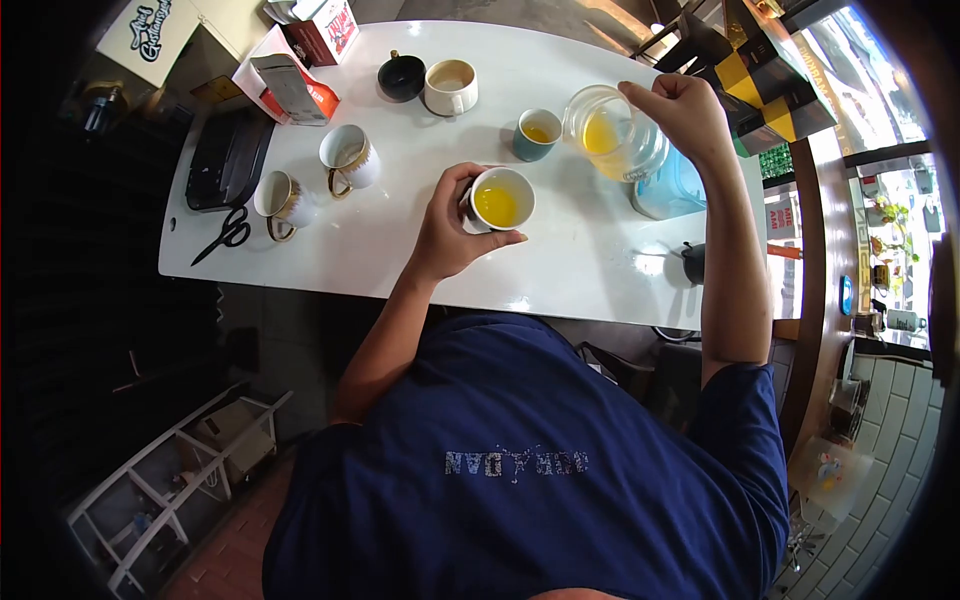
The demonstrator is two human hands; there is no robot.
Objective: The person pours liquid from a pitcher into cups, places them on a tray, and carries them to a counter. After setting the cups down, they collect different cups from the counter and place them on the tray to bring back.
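Yellow liquid in white cup [500,200], centre frame, standing on white table [560,272]. My L hand [452,225] wrapped round cup, fingers clamped on its wall, thumb along near side, prob. to steady it. My R hand [685,110], upper right, fingers closed on glass pitcher [612,135] at handle side; handle itself hidden. Pitcher tilted, yellow pooled low. Teal cup [537,133] just beside pitcher, yellow inside too. Blue container [675,190] below-right of pitcher. Gold-handled mugs [350,158] + scissors [225,235] at left, well apart, no hand on them.
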